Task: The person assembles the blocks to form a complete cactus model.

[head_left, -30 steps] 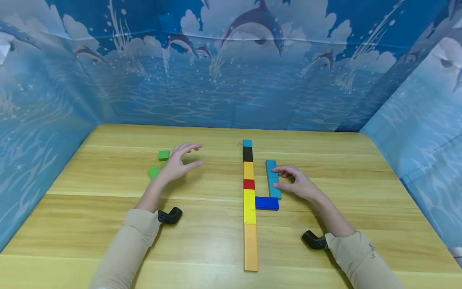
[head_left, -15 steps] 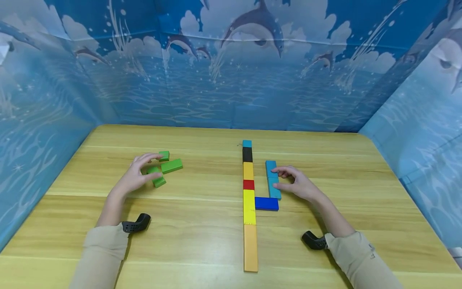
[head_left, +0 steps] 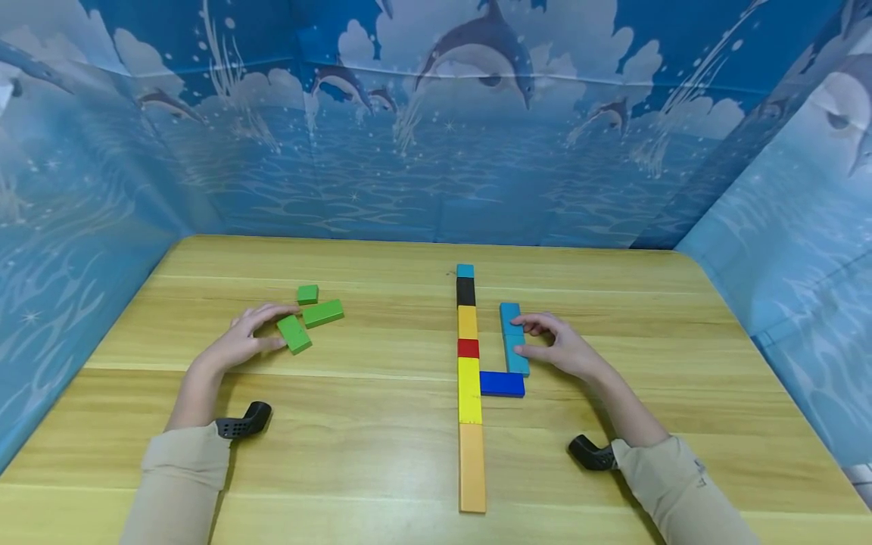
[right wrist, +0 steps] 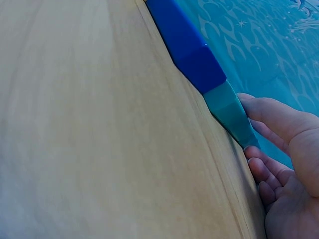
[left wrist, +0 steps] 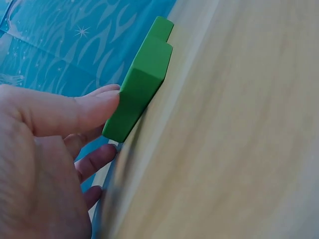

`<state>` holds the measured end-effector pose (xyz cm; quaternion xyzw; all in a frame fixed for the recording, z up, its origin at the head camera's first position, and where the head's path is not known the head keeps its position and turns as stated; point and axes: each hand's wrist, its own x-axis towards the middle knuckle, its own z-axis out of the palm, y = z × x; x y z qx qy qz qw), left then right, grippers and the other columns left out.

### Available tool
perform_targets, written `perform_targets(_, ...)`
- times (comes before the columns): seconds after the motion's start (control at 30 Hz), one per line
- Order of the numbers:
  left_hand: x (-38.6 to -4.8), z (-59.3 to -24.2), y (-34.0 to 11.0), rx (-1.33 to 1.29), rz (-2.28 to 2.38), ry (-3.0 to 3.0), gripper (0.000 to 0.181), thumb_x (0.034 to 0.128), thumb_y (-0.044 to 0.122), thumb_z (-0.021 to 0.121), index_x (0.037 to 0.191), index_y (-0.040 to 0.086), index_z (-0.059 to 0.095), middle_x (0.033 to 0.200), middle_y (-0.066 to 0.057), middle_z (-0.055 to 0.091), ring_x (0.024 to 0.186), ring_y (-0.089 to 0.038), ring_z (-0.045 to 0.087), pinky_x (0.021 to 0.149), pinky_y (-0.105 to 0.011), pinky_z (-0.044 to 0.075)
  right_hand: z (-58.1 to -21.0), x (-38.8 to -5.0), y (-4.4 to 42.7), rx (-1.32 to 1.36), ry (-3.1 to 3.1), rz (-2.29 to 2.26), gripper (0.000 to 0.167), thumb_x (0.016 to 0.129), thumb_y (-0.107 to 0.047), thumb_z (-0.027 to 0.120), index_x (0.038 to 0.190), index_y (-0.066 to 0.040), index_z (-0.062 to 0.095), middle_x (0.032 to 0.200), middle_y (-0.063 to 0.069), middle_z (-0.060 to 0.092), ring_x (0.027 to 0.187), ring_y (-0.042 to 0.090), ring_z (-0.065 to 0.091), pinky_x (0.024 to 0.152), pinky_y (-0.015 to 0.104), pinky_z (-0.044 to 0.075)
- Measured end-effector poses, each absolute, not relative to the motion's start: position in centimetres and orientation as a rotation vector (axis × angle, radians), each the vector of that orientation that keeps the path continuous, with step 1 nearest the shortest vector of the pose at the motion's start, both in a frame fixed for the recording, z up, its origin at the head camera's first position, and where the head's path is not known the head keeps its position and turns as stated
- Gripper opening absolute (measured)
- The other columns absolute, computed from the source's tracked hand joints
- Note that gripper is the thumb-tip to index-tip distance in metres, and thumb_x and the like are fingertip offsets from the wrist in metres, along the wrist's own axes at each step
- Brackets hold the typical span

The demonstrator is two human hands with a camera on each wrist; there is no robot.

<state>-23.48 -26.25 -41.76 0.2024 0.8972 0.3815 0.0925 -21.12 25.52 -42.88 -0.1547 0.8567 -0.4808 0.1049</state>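
On the left of the head view, my left hand (head_left: 232,348) is beside a green block (head_left: 294,334). Its thumb is against the block's near left side and the index finger reaches past the far end. In the left wrist view the thumb (left wrist: 97,109) touches the green block (left wrist: 142,74), other fingers spread below. My right hand (head_left: 568,348) rests with thumb and index finger at the right edge of two light blue blocks (head_left: 515,354) set end to end. The right wrist view shows the thumb (right wrist: 269,112) touching a light blue block (right wrist: 229,112).
Two more green blocks (head_left: 323,312) lie near the left hand. A straight column of blocks, light blue, black, orange, red (head_left: 468,348), yellow and a long pale orange one (head_left: 472,468), runs down the middle. A dark blue block (head_left: 502,384) juts right from it. Dolphin-print cloth surrounds the wooden table.
My left hand has moved left and toward me, from over the green blocks to the left side of one. The right hand has stayed at the light blue blocks.
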Motion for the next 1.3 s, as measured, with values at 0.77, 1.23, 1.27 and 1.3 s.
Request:
perform_targets(0.77, -23.3, -42.4, -26.5, 0.566, 1.260, 2.616, 0.037, 0.0813, 0.018, 0.069, 0.113, 0.005, 0.057, 0.115, -0.010, 0.050, 0.103, -0.020, 0.040, 0.086, -0.029, 0.033, -43.0, -21.4, 25.8, -0.464, 2.530, -1.401, 0.045, 0.084, -0.021, 0.067, 0.124, -0.008, 0.053, 0.112, 0.011, 0.048, 0.098, 0.024, 0.040, 0.080, 0.028, 0.036)
perform_targets(1.23, -23.2, -41.5, -25.4, 0.460, 1.297, 2.670, 0.039, 0.0794, 0.026, 0.071, 0.111, 0.007, 0.058, 0.105, -0.009, 0.053, 0.096, -0.021, 0.044, 0.082, -0.036, 0.034, -43.0, -21.4, 25.7, -0.468, 2.536, -1.394, 0.045, 0.084, -0.021, 0.067, 0.124, -0.008, 0.053, 0.112, 0.011, 0.049, 0.098, 0.024, 0.040, 0.080, 0.029, 0.036)
perform_targets(1.27, -23.3, -41.3, -25.0, 0.456, 1.310, 2.675, 0.040, 0.0795, 0.026, 0.071, 0.112, 0.007, 0.058, 0.103, -0.010, 0.053, 0.095, -0.021, 0.044, 0.082, -0.038, 0.033, -43.0, -21.4, 25.7, -0.467, 2.536, -1.393, 0.045, 0.084, -0.021, 0.067, 0.124, -0.008, 0.053, 0.112, 0.011, 0.049, 0.098, 0.024, 0.040, 0.080, 0.030, 0.036)
perform_targets(1.3, -23.3, -41.1, -24.6, 0.448, 1.325, 2.679, 0.040, 0.0795, 0.026, 0.071, 0.112, 0.007, 0.057, 0.102, -0.010, 0.053, 0.095, -0.022, 0.044, 0.082, -0.039, 0.032, -42.9, -21.4, 25.7, -0.464, 2.537, -1.392, 0.045, 0.084, -0.021, 0.067, 0.125, -0.008, 0.053, 0.112, 0.011, 0.048, 0.098, 0.024, 0.040, 0.080, 0.030, 0.036)
